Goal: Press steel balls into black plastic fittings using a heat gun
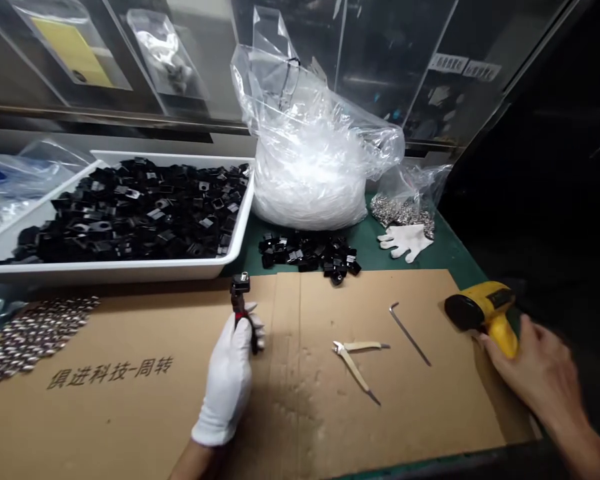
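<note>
My left hand (229, 377), in a white glove, is closed around a slim black holder (239, 307) with a touch of red. A small black block (241, 283) with a shiny metal piece on top sits at the holder's upper end. Far to the right, my bare right hand (543, 363) is at the handle of a yellow and black pistol-shaped tool (485, 303). Thumb and forefinger lie on either side of that handle; the other fingers are partly hidden. Between the hands, cutting pliers (354, 360) lie spread on the cardboard (145, 427), beside a hex key (410, 335).
A white tray (180, 268) full of black parts stands back left. Small metal pieces (35, 337) cover the cardboard's left side. Behind are loose black parts (307, 253), a large clear bag (310, 167), a white glove (405, 241) and a bag of metal pieces (405, 207).
</note>
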`<state>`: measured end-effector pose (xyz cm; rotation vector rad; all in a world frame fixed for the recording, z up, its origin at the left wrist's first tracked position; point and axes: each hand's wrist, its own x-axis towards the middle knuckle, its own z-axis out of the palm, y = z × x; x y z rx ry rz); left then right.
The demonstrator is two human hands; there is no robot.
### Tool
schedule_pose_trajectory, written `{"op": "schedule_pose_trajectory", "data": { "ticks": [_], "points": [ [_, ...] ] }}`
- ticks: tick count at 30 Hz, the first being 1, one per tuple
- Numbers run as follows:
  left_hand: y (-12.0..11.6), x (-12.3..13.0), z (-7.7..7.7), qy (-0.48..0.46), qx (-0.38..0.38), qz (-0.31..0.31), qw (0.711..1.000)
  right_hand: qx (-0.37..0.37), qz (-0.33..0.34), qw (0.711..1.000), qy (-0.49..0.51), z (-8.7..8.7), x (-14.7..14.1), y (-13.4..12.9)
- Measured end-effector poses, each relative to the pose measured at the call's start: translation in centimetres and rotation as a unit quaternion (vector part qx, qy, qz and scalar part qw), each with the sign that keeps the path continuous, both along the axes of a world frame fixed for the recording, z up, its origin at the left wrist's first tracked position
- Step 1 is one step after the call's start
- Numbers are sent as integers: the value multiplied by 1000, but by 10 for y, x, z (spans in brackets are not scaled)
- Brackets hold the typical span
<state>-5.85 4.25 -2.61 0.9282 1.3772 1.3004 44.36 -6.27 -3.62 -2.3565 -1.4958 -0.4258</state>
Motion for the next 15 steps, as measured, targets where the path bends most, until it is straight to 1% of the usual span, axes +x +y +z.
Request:
{"op": "schedule_pose_trajectory", "data": {
  "ticks": [2, 3, 4, 5, 6, 7, 9, 12, 15],
  "points": [
    [-6, 4, 13, -116, -34, -28, 992, 29, 19, 999, 1, 12, -34, -2],
    [-9, 7, 19, -160, -53, -38, 985, 43, 88, 995, 25, 16, -56, -2],
    [-13, 9, 23, -191, -74, -49, 978, 35, 175, 982, 64, 18, -78, 0],
    [-17, 11, 26, -208, -95, -65, 971, -22, 238, 966, 95, 18, -100, 4],
    [-21, 12, 28, -214, -113, -84, 967, -51, 275, 955, 99, 16, -119, 10],
    [-25, 13, 28, -214, -129, -102, 963, -67, 281, 952, 97, 11, -133, 17],
    [-35, 15, 28, -221, -157, -130, 954, -80, 257, 960, 82, -1, -145, 31],
    [-52, 18, 24, -290, -193, -149, 925, -79, 208, 972, 76, -17, -139, 44],
    [-72, 20, 16, -351, -206, -156, 900, -89, 198, 971, 95, -27, -126, 47]
  ]
}}
